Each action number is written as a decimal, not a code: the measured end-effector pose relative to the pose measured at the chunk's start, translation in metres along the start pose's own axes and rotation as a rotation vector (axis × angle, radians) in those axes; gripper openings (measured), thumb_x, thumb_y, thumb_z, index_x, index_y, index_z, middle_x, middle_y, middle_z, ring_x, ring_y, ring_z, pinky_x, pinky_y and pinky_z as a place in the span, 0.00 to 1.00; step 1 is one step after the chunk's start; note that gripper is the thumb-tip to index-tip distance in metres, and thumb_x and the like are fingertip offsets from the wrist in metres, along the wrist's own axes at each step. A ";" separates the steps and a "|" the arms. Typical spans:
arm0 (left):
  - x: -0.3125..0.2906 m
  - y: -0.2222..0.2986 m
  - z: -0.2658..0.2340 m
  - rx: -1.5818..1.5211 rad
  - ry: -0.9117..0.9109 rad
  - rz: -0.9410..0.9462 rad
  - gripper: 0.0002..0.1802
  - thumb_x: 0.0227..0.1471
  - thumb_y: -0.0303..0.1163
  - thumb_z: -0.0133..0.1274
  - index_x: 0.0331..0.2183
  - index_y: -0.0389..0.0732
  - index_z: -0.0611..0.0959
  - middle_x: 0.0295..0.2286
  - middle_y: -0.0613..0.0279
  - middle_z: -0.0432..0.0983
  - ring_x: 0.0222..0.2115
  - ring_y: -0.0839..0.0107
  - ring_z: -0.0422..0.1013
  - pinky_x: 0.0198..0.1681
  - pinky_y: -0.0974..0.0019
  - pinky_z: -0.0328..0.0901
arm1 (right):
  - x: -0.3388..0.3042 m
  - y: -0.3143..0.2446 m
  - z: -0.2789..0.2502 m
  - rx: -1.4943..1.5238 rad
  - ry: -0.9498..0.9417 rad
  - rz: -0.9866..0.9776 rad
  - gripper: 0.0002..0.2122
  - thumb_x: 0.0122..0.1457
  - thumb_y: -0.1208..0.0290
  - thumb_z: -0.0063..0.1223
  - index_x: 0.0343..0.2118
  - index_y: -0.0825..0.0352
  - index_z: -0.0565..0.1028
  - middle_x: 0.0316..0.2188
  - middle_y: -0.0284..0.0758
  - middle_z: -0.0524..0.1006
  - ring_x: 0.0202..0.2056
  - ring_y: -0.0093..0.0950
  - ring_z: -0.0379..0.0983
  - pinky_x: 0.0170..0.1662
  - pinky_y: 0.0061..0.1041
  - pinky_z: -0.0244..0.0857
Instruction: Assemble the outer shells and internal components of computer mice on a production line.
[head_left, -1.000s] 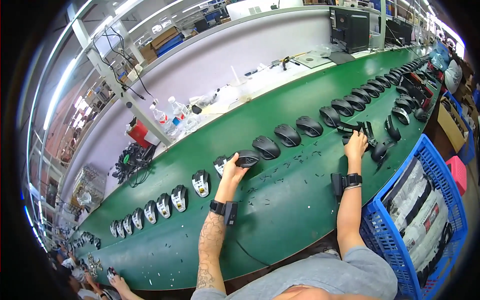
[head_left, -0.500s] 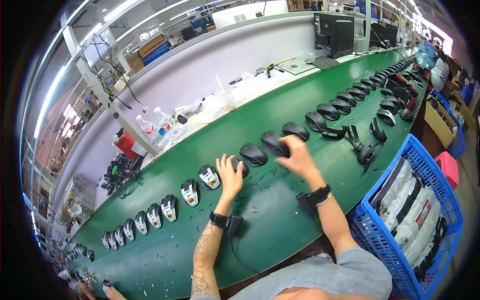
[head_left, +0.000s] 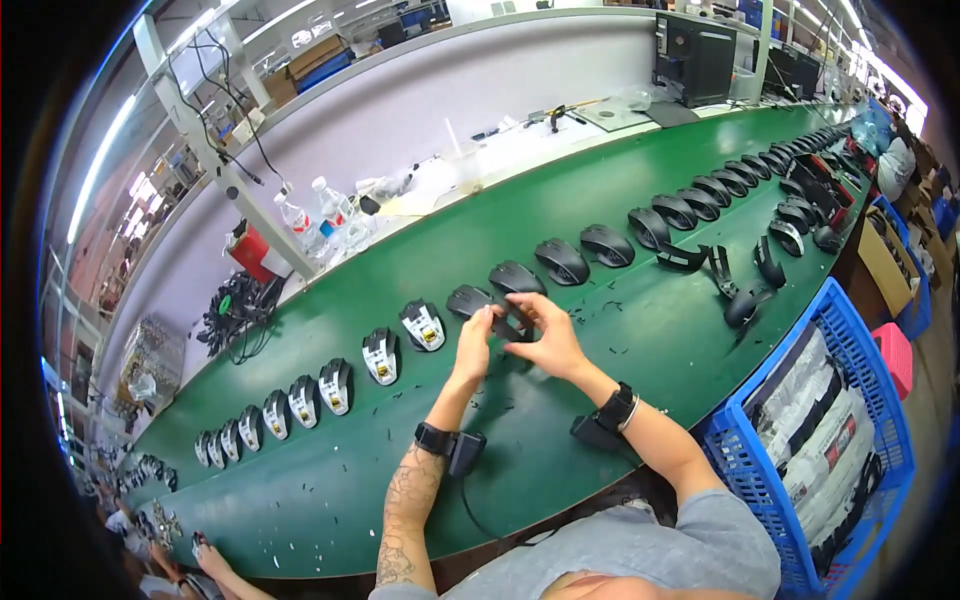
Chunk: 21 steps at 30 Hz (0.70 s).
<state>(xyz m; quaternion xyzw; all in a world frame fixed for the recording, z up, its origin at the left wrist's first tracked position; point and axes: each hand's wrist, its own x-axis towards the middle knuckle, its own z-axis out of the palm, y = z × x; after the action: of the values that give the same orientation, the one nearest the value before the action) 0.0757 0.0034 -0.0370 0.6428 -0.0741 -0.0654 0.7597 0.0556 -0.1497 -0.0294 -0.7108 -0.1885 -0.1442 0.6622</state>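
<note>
My left hand (head_left: 474,345) and my right hand (head_left: 552,342) meet over the green bench, just in front of a row of black computer mice. Between my fingertips is a dark curved piece (head_left: 516,322), pinched by both hands; its exact kind is partly hidden. Behind my left fingers lies one black mouse (head_left: 468,299), and another mouse (head_left: 517,279) sits just beyond my right fingers. To the left, a mouse with its pale inside exposed (head_left: 422,325) heads a line of several similar ones. Both wrists wear dark bands with small boxes.
Small black scraps (head_left: 617,350) dot the green bench (head_left: 330,510). Loose curved black parts (head_left: 718,270) lie at the right. A blue basket (head_left: 760,470) with wrapped packs stands by the right edge. Bottles (head_left: 330,203) stand behind; another person's hand (head_left: 212,560) is at lower left.
My right hand has come left and down from the mouse row to meet my left hand. My left hand has come off the mouse. The dark piece now shows between them.
</note>
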 end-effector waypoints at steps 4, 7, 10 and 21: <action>0.017 0.017 -0.042 1.045 0.247 0.281 0.28 0.53 0.48 0.45 0.42 0.31 0.73 0.47 0.45 0.64 0.52 0.55 0.56 0.55 0.57 0.50 | 0.000 -0.020 -0.001 -0.345 0.065 -0.131 0.29 0.40 0.78 0.62 0.49 0.59 0.67 0.34 0.37 0.68 0.33 0.32 0.68 0.36 0.27 0.65; 0.027 0.007 -0.080 1.520 0.604 0.054 0.49 0.41 0.61 0.52 0.48 0.24 0.64 0.52 0.40 0.55 0.58 0.47 0.42 0.60 0.53 0.40 | -0.003 -0.012 -0.002 -0.408 -0.029 -0.106 0.26 0.41 0.77 0.62 0.48 0.59 0.70 0.35 0.39 0.67 0.34 0.34 0.68 0.36 0.27 0.64; 0.032 0.007 -0.093 1.525 0.486 -0.217 0.56 0.35 0.61 0.55 0.50 0.19 0.60 0.54 0.38 0.52 0.60 0.50 0.39 0.60 0.55 0.39 | -0.005 -0.004 0.002 -0.415 -0.017 -0.089 0.21 0.41 0.75 0.62 0.42 0.60 0.75 0.36 0.39 0.68 0.35 0.34 0.68 0.38 0.27 0.64; 0.028 0.015 -0.084 1.395 0.618 -0.244 0.57 0.31 0.58 0.59 0.49 0.19 0.61 0.57 0.35 0.40 0.60 0.46 0.28 0.61 0.53 0.31 | -0.008 -0.004 0.003 -0.492 -0.021 -0.120 0.24 0.42 0.75 0.62 0.46 0.59 0.73 0.41 0.40 0.66 0.34 0.33 0.69 0.38 0.28 0.66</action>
<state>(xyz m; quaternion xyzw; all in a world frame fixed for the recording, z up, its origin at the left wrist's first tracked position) 0.1198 0.0820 -0.0348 0.9654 0.1887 0.0958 0.1526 0.0463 -0.1470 -0.0300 -0.8395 -0.1962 -0.2173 0.4577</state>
